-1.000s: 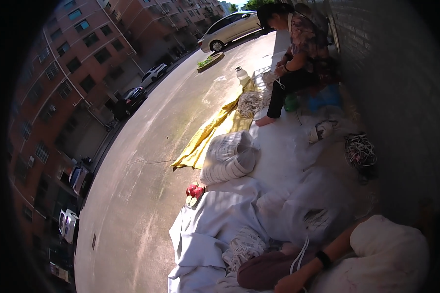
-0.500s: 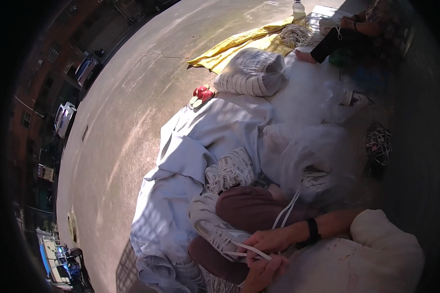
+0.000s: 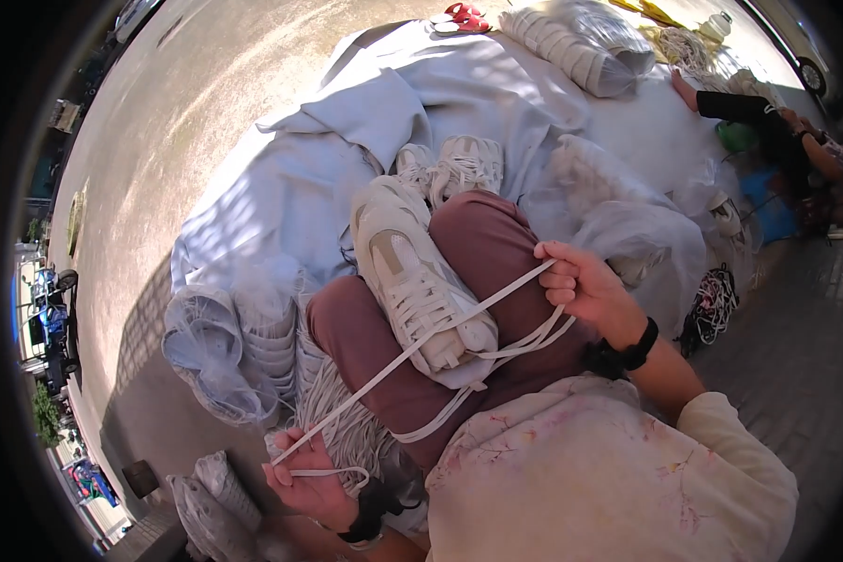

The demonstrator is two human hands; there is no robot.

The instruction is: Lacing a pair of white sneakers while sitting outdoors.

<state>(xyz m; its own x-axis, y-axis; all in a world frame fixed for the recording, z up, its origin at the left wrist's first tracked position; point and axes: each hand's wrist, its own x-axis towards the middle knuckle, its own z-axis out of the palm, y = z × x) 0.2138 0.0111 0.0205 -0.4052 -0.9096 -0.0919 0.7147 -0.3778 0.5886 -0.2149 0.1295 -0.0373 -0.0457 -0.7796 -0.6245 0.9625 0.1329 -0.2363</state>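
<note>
A beige and white sneaker upper (image 3: pixel 405 262) rests between my knees, its front pointing away from me and its lace threaded. One white shoelace (image 3: pixel 370 382) runs in a taut diagonal across the ankle end of the upper. My right hand (image 3: pixel 585 292), closed beside the right knee, pinches its upper end, and a loose stretch of lace hangs below the fingers. Low on the left, my left hand (image 3: pixel 311 480) grips the other end between thumb and fingers, with a short tail looping over the palm.
More sneaker uppers (image 3: pixel 466 169) lie beyond my knees. Bagged stacks of uppers (image 3: pixel 220 351) and a bundle of white laces (image 3: pixel 342 412) sit at my left. Plastic bags (image 3: pixel 618 211) and a tangle of cords (image 3: pixel 712 304) lie right. Another person's leg (image 3: pixel 735 105) shows far right.
My hands were close together at the laces and have moved wide apart, drawing the lace taut. The view has tilted toward my lap, so the upper appears larger and higher.
</note>
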